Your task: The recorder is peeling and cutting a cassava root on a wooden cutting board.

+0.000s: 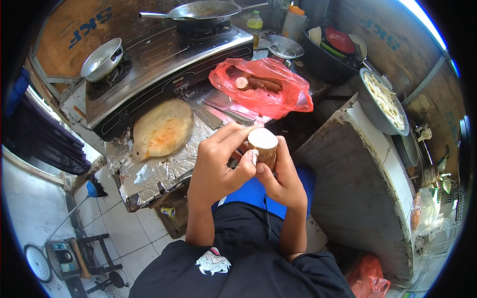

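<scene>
Between my two hands, in front of my chest, is a cut piece of cassava (pixel 263 138) with a white round end facing up and brown bark-like skin round its side. My right hand (pixel 284 181) wraps the piece from the right and below, its thumb pressed on the skin. My left hand (pixel 223 156) grips it from the left, with fingers behind the top and a bit of pale peel (pixel 255 157) at the thumb tip. Just beyond, a red plastic bag (pixel 293 97) lies open with more brown cassava roots (pixel 263 84) inside. A knife blade (pixel 239 117) shows partly beside the bag.
A round wooden cutting board (pixel 166 128) rests on foil at the left. Behind stand a gas stove (pixel 154 59), a small pot (pixel 102 59) and a wok (pixel 203 9). On the right, a grey basin (pixel 367 107) of pale strips sits on a tiled ledge (pixel 365 121).
</scene>
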Available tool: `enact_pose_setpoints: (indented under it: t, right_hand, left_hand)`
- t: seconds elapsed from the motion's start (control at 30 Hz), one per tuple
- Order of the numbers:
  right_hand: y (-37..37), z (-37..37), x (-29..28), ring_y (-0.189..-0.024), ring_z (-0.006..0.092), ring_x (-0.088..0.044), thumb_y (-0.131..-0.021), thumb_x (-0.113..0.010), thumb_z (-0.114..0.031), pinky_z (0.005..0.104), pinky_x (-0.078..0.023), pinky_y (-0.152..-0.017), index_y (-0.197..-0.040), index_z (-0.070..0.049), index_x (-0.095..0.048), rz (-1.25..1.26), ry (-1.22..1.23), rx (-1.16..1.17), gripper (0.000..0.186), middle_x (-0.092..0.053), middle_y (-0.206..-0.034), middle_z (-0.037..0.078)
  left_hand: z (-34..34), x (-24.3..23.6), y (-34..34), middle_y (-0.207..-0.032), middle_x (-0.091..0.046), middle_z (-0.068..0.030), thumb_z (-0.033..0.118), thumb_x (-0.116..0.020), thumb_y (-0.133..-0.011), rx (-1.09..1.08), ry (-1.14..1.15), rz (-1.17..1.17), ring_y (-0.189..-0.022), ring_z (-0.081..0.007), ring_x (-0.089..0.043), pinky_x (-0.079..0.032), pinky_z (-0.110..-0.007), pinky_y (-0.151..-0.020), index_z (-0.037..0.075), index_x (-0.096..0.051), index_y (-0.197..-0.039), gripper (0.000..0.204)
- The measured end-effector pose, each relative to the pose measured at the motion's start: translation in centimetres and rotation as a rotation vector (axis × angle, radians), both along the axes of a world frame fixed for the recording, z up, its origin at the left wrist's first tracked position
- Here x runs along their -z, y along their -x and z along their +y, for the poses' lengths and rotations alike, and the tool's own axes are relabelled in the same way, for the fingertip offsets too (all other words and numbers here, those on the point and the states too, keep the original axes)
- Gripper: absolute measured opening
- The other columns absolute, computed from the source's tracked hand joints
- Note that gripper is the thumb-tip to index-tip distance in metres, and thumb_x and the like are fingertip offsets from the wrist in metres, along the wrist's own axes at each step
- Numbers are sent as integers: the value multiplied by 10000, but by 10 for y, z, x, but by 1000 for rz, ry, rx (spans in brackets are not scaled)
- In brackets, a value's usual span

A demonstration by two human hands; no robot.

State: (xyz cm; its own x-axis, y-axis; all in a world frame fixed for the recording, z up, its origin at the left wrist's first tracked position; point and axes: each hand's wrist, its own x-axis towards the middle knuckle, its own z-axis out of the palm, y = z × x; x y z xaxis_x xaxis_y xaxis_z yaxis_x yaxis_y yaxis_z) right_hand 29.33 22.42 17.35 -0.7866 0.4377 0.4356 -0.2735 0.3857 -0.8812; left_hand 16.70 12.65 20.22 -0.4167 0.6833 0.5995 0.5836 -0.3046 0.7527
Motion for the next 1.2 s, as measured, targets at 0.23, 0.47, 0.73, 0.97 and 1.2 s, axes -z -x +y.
enact_pose_setpoints:
  t: [0.23,0.47,0.73,0.97,1.2]
  right_hand:
    - [-4,1,-4,-838,327,-661,-857,-679,-116,366,-494,-736,-1176,24,-406,-91,-112,15,443,-629,-940,210]
    - [-4,4,3,-806,422,-633,-789,-747,-136,433,-503,-680,-1187,19,-404,-54,-440,230,548,-611,-929,240]
    - [-2,8,5,-838,423,-639,-778,-765,-139,426,-512,-697,-1186,18,-399,-79,-432,266,570,-617,-957,240]
    - [-3,12,9,-874,270,-650,-814,-709,-58,346,-505,-749,-1193,11,-381,-13,-239,133,505,-620,-947,178]
    - [-5,10,15,-912,341,-668,-800,-736,-67,371,-512,-778,-1186,15,-375,-23,-100,92,534,-623,-962,216]
  left_hand:
    - [-4,0,-4,-877,-652,-133,113,-509,-710,-26,13,43,-752,-190,-665,-531,-287,-683,-48,-653,-1063,415]
    - [-3,10,-10,-900,-683,-146,4,-462,-726,-89,-85,-12,-812,-165,-671,-526,-286,-723,-37,-634,-1114,427]
    - [0,10,-8,-927,-681,-161,27,-448,-754,-91,-61,60,-843,-194,-670,-510,-301,-762,-37,-625,-1150,438]
    - [0,13,-1,-1033,-654,-171,272,-493,-941,121,-63,-87,-915,-238,-646,-491,-312,-793,-36,-596,-1211,421]
    - [-1,14,1,-1015,-652,-169,243,-478,-955,150,-78,-23,-901,-230,-638,-484,-313,-789,-34,-603,-1204,393]
